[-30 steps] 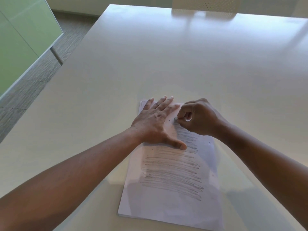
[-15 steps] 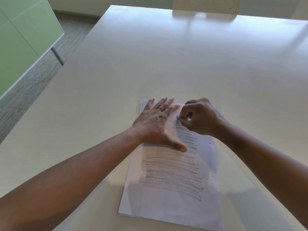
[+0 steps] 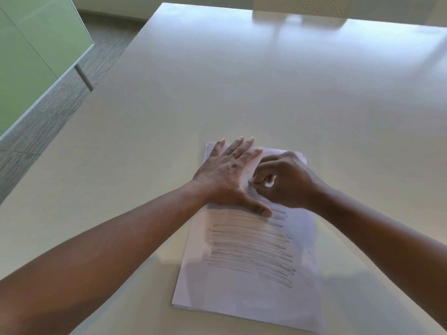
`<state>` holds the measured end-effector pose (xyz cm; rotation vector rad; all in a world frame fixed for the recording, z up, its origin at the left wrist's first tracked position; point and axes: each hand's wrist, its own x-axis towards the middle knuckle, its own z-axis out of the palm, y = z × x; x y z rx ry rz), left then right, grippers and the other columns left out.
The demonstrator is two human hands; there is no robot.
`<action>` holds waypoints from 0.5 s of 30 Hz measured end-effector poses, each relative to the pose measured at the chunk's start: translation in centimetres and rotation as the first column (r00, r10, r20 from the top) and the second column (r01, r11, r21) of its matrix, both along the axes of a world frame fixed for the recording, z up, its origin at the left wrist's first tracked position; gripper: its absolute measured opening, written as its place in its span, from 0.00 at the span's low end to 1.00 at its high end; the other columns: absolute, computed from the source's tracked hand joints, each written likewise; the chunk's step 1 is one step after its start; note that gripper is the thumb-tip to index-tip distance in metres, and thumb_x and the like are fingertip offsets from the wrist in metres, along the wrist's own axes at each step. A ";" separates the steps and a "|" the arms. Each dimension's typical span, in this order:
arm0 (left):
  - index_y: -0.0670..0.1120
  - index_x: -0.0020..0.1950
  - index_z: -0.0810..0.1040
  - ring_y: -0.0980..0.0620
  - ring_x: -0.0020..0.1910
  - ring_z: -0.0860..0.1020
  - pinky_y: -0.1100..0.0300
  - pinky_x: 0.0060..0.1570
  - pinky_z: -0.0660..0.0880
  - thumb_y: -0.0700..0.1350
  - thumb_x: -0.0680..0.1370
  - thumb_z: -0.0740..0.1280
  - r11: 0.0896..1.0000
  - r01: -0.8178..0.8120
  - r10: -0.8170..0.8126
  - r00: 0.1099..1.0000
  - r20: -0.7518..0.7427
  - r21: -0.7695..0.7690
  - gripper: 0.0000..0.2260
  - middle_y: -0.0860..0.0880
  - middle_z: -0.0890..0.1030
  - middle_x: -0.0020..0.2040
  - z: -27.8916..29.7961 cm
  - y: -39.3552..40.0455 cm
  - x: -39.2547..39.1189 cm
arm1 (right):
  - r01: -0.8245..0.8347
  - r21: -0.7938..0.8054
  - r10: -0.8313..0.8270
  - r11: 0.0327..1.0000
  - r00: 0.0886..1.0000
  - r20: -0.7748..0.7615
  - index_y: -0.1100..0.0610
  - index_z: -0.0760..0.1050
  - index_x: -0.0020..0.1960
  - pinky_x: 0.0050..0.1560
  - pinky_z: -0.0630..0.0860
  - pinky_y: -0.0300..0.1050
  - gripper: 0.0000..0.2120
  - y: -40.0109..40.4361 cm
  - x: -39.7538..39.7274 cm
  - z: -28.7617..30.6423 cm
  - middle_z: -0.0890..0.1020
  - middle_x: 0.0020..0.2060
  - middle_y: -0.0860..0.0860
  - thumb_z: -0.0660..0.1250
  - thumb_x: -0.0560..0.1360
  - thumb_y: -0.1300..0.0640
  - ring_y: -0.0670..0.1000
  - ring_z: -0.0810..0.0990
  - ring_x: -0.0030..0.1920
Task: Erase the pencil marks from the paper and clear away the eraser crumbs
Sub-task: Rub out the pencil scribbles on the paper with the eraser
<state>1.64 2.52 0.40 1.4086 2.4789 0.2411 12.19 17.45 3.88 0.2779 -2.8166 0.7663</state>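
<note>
Head view: it looks from your head forward and down, close above the paper (image 3: 244, 274) and table (image 3: 242, 81).
Shared part: only one view.

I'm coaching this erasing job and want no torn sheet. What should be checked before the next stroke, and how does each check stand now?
1. Left hand flat on the paper, fingers spread, holding it down: ok.
2. Right hand gripping the eraser, tip at the top of the pencil marks: ok.
3. Left thumb clear of the next stroke's path: not ok, it lies on the upper lines.
4. Marks gone: not ok, most lines remain.
5. Crumbs cleared: cannot tell, only a few specks show near the eraser.
6. Table room around the sheet: ok.
</note>
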 end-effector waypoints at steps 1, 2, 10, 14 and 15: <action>0.55 0.84 0.43 0.55 0.82 0.35 0.43 0.79 0.35 0.87 0.54 0.59 1.000 0.001 -0.001 1.000 -0.003 -0.001 0.67 0.53 0.40 0.85 -0.1 0.1 0.0 | -0.040 0.001 0.040 0.999 0.999 0.031 0.56 0.81 0.31 0.34 0.76 0.43 0.07 -0.5 0.4 0.1 0.80 0.29 0.46 0.75 0.64 0.65 0.47 0.77 0.29; 0.55 0.84 0.43 0.56 0.82 0.34 0.43 0.79 0.35 0.87 0.54 0.59 1.000 0.002 -0.002 1.000 -0.005 -0.002 0.67 0.53 0.39 0.85 -0.1 0.1 0.0 | -0.061 0.001 0.061 0.998 0.997 0.052 0.56 0.81 0.31 0.34 0.76 0.41 0.07 -0.7 0.6 0.1 0.80 0.29 0.46 0.75 0.64 0.65 0.47 0.77 0.29; 0.55 0.85 0.44 0.56 0.81 0.34 0.43 0.79 0.35 0.87 0.54 0.59 1.000 -0.006 0.006 1.000 -0.003 -0.006 0.67 0.54 0.39 0.84 0.1 -0.1 0.0 | 0.221 0.006 -0.220 0.975 0.973 -0.074 0.59 0.82 0.33 0.32 0.77 0.50 0.05 2.5 -1.3 -0.3 0.81 0.30 0.51 0.74 0.67 0.61 0.53 0.78 0.28; 0.55 0.85 0.44 0.55 0.82 0.35 0.43 0.79 0.35 0.87 0.53 0.57 1.000 0.003 -0.003 1.000 -0.003 -0.003 0.67 0.53 0.40 0.85 0.1 0.0 0.0 | 0.012 -0.029 -0.013 0.999 1.000 -0.014 0.56 0.80 0.31 0.33 0.77 0.45 0.06 -0.2 0.4 -0.1 0.80 0.30 0.47 0.71 0.67 0.59 0.49 0.78 0.29; 0.55 0.84 0.44 0.55 0.82 0.35 0.43 0.79 0.35 0.87 0.53 0.57 1.000 0.004 -0.004 1.000 0.001 -0.004 0.67 0.53 0.40 0.85 0.1 0.0 0.0 | -0.030 -0.034 0.030 0.999 0.999 0.010 0.55 0.81 0.31 0.34 0.77 0.43 0.06 -0.7 0.8 -0.1 0.80 0.29 0.46 0.72 0.67 0.60 0.48 0.78 0.29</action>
